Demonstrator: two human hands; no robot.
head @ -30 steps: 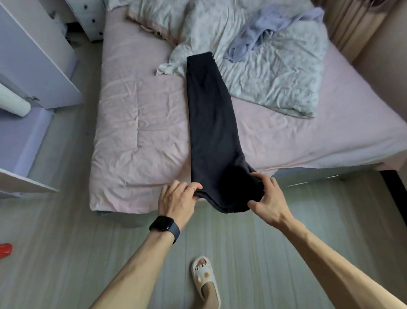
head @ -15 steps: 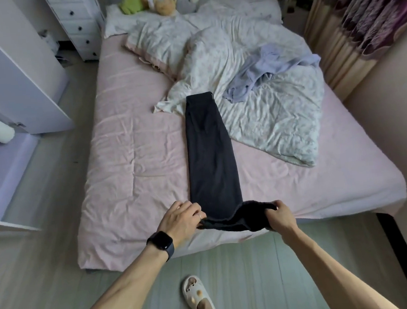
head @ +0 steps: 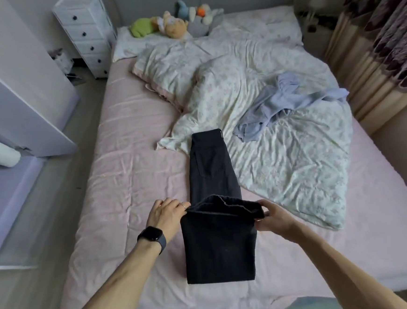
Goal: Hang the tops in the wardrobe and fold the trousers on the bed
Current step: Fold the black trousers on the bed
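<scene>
Trousers [head: 213, 178] | lengthwise up bed [head: 130, 160] | hem folded, both hands pinching

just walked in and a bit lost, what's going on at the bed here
A person is folding black trousers on the bed. The left grip and the right grip each pinch a corner of the leg ends, held up over the thigh part, so the legs are doubled back. The waist end lies on the edge of the floral duvet. A pale lilac top lies crumpled on the duvet, not yet hung.
</scene>
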